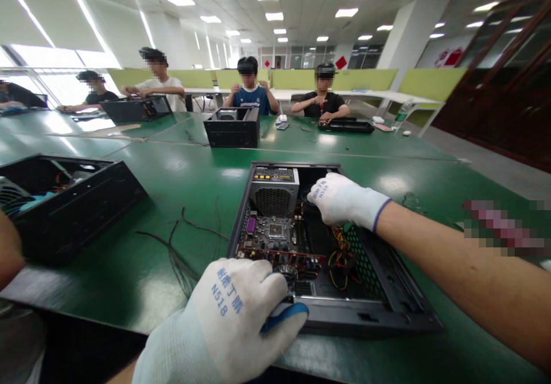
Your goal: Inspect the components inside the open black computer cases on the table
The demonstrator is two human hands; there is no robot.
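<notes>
An open black computer case [400,298] lies flat on the green table in front of me. Inside it are a grey power supply [274,191] at the far left, a motherboard [275,236] and yellow and red wires [338,258]. My left hand [232,321], in a white glove, is closed around a blue-handled tool [284,317] at the case's near edge. My right hand [342,199], also gloved, reaches into the far part of the case beside the power supply, fingers curled on something dark that I cannot make out.
Another open black case [69,200] stands at the left, with loose black cables [181,246] between it and mine. A third case [235,127] sits further back. Several people sit working at the far side of the green table [198,171].
</notes>
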